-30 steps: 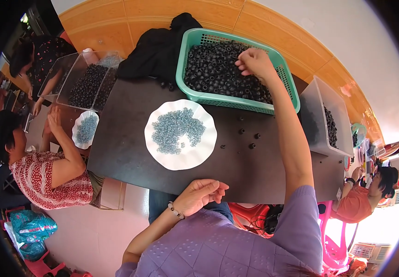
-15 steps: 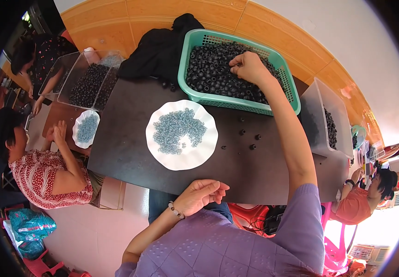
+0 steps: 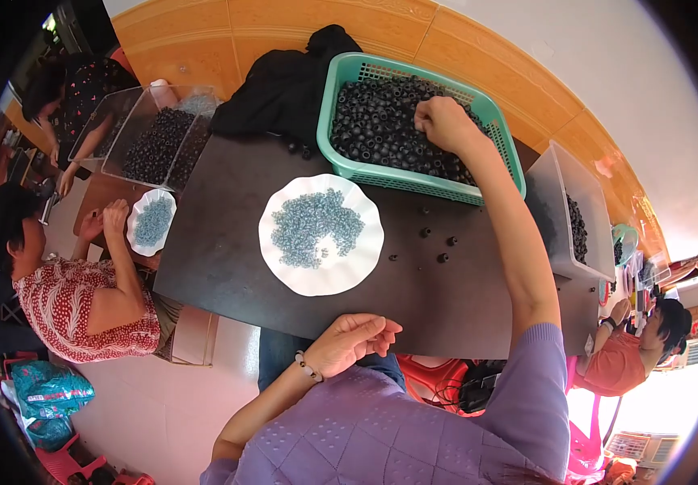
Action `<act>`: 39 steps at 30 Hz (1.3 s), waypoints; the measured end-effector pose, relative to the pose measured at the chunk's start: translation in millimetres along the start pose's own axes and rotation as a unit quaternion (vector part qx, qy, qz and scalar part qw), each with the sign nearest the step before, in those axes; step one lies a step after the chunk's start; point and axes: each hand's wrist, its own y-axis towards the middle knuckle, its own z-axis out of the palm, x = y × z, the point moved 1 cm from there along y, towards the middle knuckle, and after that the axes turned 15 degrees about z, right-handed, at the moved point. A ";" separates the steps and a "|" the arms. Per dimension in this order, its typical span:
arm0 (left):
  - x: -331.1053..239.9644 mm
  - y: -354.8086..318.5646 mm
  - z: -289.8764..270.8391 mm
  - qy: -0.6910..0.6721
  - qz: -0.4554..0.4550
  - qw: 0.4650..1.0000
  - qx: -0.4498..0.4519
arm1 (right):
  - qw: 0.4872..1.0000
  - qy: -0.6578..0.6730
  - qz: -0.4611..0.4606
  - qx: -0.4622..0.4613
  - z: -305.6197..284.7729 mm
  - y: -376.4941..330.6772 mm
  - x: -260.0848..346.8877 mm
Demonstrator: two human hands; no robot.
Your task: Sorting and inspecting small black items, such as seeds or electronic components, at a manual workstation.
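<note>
Fingers of my right hand (image 3: 444, 123) curl shut on black beads (image 3: 381, 129) in the teal basket (image 3: 501, 139) at the table's far edge, left hand (image 3: 354, 339) loosely cupped w/ nothing in it, so an overfull grab could spill more strays (image 3: 442, 246) toward the white plate (image 3: 363, 267).

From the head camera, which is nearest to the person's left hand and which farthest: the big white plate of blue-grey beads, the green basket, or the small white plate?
From the left hand, held at the table's near edge:
1. The big white plate, just beyond the hand, mid-table.
2. The green basket, at the far side, where the right hand digs into black beads.
3. The small white plate, far left, before a co-worker; only slightly farther than the basket.
</note>
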 end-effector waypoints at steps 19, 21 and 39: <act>3.1 -0.9 2.0 0.021 0.011 1.000 -0.019 | 0.973 -0.101 0.136 0.156 -15.9 -8.5 35.8; 4.5 -0.9 1.1 0.023 0.013 1.000 -0.015 | 0.973 -0.101 0.139 0.156 -13.9 -7.9 36.8; 3.0 -2.3 5.0 0.040 0.015 0.999 -0.019 | 0.980 0.090 0.156 0.088 0.7 -14.6 13.4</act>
